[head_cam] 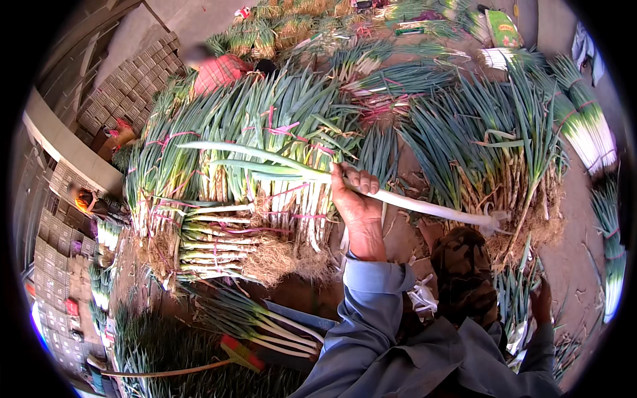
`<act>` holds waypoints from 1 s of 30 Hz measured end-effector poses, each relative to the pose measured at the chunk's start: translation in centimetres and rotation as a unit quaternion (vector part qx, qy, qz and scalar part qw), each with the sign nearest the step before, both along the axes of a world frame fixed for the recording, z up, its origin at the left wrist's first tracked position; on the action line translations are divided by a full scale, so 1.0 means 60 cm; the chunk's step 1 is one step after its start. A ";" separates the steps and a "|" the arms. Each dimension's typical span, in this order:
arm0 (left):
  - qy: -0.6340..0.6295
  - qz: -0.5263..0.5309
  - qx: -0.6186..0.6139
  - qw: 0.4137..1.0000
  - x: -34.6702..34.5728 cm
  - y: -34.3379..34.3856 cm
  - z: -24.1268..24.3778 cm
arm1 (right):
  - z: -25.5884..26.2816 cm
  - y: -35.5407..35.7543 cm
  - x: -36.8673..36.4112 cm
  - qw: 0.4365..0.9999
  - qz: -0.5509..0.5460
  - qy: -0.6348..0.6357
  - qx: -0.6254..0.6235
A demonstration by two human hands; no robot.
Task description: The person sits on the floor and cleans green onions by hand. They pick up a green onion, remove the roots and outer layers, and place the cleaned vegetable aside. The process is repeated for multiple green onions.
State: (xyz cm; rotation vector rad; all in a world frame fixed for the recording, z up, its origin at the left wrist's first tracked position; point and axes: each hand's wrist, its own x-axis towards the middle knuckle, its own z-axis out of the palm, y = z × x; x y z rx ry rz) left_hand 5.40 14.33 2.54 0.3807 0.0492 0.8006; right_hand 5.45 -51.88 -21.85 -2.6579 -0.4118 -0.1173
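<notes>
My left hand (357,199) is closed around a long Welsh onion (428,206), palm turned up. The onion's white shank runs to the right and ends in small pale roots; its green leaves point left. Low on the right, my right hand (542,301) hangs beside green onion leaves (512,291); its fingers are partly hidden, so I cannot tell whether it grips anything. Between my two arms is a camouflage-clothed knee (465,268). To its upper right stand loose, unpeeled onions (502,184) with brown roots.
Tied onion bundles (278,194) stand beyond my left hand, one stack lying sideways. Several trimmed onions (291,333) lie at lower left, near a broom (244,353). Cleaned bundles (589,134) lie along the right. A person in red (221,74) and another in orange (85,200) are farther off.
</notes>
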 end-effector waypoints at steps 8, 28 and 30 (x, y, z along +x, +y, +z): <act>0.065 -0.050 -0.042 0.996 0.026 -0.057 0.023 | 0.376 0.381 0.047 0.968 0.054 -0.101 0.225; -0.041 -0.176 -0.085 0.980 0.009 -0.065 0.031 | 0.390 0.501 -0.011 0.963 0.189 0.081 0.173; -0.134 -0.233 -0.073 0.960 0.010 -0.078 0.031 | 0.368 0.499 -0.027 0.961 0.158 0.105 0.202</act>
